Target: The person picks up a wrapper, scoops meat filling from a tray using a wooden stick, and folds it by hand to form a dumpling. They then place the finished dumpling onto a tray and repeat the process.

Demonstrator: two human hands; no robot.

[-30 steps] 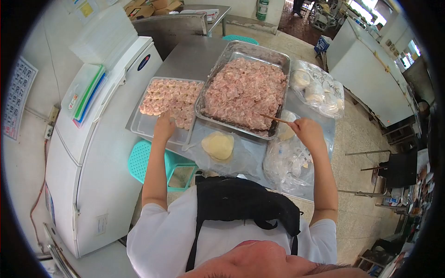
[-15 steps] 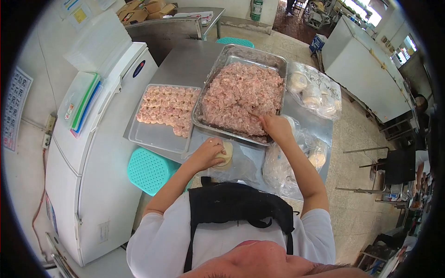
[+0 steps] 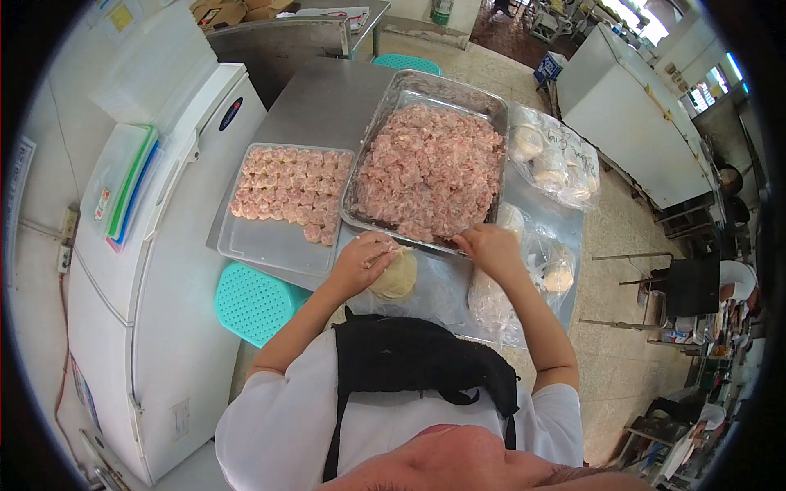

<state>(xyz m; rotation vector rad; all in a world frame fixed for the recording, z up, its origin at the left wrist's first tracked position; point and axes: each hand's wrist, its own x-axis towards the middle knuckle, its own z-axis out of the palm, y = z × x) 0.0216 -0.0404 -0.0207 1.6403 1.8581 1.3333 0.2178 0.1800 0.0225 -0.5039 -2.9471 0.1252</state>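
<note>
My left hand (image 3: pixel 366 260) is closed, its fingers curled on a thin dough wrapper at the upper edge of a stack of round wrappers (image 3: pixel 396 278). The stack lies on clear plastic near the table's front edge. At the near right corner of a deep metal pan (image 3: pixel 378 227), my right hand (image 3: pixel 489 248) has its fingers pinched together; what they hold is hidden. Pink minced meat (image 3: pixel 434 168) fills much of the pan. To its left is a clear plastic tray (image 3: pixel 274 244) with rows of small filled dumplings (image 3: pixel 286 186).
Plastic bags of pale round dough pieces (image 3: pixel 557 159) lie right of the pan, with another bag (image 3: pixel 536 274) nearer me. A white freezer (image 3: pixel 176 286) and a turquoise stool (image 3: pixel 258 303) are left. Chairs and a person (image 3: pixel 739 281) are at far right.
My right hand has drawn back from the meat to the pan's near edge, its fingers now pinched. The left hand has shifted slightly up and left, uncovering more of the wrapper stack.
</note>
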